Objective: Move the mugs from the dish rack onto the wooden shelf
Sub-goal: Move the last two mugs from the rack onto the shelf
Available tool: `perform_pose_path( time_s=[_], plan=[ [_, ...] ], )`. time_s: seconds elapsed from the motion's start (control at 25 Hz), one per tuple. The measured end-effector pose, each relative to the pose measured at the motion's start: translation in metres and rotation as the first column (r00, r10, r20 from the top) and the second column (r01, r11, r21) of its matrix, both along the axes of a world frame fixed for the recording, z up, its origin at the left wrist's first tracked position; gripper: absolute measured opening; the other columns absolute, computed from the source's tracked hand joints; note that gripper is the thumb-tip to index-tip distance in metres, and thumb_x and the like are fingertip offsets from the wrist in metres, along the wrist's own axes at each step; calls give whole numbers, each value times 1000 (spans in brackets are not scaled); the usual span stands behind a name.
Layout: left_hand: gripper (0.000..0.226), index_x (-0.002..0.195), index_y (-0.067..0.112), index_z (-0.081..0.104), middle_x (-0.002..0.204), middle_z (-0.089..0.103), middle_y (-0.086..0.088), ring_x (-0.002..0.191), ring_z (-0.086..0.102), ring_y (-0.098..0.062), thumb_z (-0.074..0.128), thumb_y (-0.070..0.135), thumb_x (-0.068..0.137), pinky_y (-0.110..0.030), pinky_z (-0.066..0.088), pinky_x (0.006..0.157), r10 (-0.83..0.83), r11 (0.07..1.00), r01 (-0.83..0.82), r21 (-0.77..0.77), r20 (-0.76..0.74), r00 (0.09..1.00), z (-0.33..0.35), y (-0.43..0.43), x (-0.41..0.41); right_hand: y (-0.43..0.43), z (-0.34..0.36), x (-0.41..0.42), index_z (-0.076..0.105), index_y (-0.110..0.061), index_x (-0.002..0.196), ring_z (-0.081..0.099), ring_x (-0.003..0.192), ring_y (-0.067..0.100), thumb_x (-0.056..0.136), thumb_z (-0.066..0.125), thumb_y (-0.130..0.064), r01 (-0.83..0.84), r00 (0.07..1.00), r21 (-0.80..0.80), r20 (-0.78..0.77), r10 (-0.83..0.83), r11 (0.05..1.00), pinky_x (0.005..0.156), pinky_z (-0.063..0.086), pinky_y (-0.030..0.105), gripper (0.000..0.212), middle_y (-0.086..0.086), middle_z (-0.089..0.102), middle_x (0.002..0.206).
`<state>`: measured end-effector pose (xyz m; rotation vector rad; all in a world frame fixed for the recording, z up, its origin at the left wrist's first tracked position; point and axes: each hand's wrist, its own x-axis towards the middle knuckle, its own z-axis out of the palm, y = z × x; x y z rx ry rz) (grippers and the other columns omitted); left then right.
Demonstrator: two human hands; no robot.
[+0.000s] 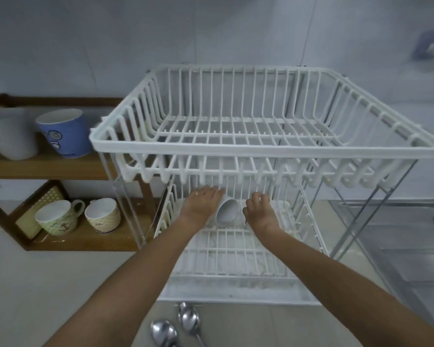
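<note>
A white two-tier dish rack stands in the middle; its upper basket holds nothing. On the lower tier a white mug lies tilted on its side with its mouth toward me. My left hand rests against the mug's left side with fingers extended. My right hand hovers just right of the mug, fingers curled and apart, holding nothing. The wooden shelf stands at the left. It carries a blue mug and a white cup on top, and two patterned mugs below.
Two metal spoons lie on the counter in front of the rack. A steel sink is at the right. A woven framed panel leans at the back of the lower shelf. The tiled wall is behind.
</note>
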<state>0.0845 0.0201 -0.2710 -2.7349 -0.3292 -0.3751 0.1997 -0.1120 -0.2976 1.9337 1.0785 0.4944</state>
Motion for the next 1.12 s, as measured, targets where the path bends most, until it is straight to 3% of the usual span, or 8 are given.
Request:
perform_pose_path(
  time_s=[0.16, 0.32, 0.52, 0.6, 0.72, 0.84, 0.96, 1.12],
  plan=[
    [106, 151, 24, 15, 156, 26, -4, 143, 27, -24, 82, 20, 69, -42, 30, 110, 1, 987, -54, -152, -334, 942, -18, 24, 31, 6, -2, 12, 40, -14, 134, 45, 115, 31, 85, 67, -27, 59, 995, 25, -84, -57, 998, 93, 36, 42, 57, 9, 48, 127],
    [104, 146, 29, 24, 148, 37, 1, 133, 39, -26, 84, 28, 61, -40, 43, 99, -30, 945, -59, -322, -265, 964, -24, 30, 36, -4, 9, 30, 41, -18, 135, 45, 120, 28, 83, 65, -28, 226, 939, 216, -309, -153, 950, 94, 36, 42, 58, 5, 49, 131],
    [93, 137, 20, 44, 134, 55, -2, 119, 55, -24, 85, 28, 55, -42, 46, 96, -90, 973, 75, -219, -60, 994, -40, 20, 25, -32, 17, 37, 38, -24, 132, 47, 115, 29, 72, 73, -28, 438, 825, 363, -526, -207, 823, 88, 38, 39, 70, -1, 51, 127],
    [93, 132, 15, 51, 128, 60, -4, 114, 59, -26, 89, 26, 48, -39, 46, 95, -64, 949, 86, -305, 81, 995, -41, 13, 17, -43, 19, 42, 36, -23, 129, 49, 114, 32, 67, 75, -34, 554, 704, 379, -689, -174, 741, 87, 43, 40, 75, 0, 50, 125],
    [98, 129, 23, 49, 120, 60, 3, 106, 59, -18, 89, 34, 41, -32, 50, 81, 187, 754, 74, -653, 321, 928, -28, -5, -7, -62, 23, 41, 43, -21, 114, 62, 89, 22, 60, 82, -32, 813, 291, 355, -934, 206, 461, 63, 52, 30, 67, 0, 58, 104],
    [97, 123, 43, 42, 116, 55, 16, 102, 55, -5, 87, 41, 37, -27, 50, 79, 313, 539, 226, -811, 442, 841, -19, -27, -51, -79, 25, 15, 57, -32, 97, 67, 69, 8, 63, 83, -20, 913, 40, 284, -779, 626, 295, 45, 50, 19, 44, -4, 66, 86],
    [101, 120, 58, 39, 118, 53, 32, 109, 53, 9, 92, 38, 35, -9, 45, 83, 310, 433, 368, -823, 519, 796, -17, -51, -109, -91, 27, -23, 68, -39, 93, 72, 77, 9, 60, 80, -22, 880, -51, 344, -619, 784, 328, 58, 57, 23, 40, -3, 75, 85],
    [95, 117, 58, 47, 116, 61, 29, 105, 61, 3, 91, 50, 32, -13, 53, 79, 374, 365, 458, -810, 578, 725, -20, -66, -191, -97, 29, -78, 59, -33, 111, 71, 90, 15, 53, 87, -30, 826, -135, 395, -556, 821, 403, 67, 57, 24, 64, -5, 73, 99]
  ],
)
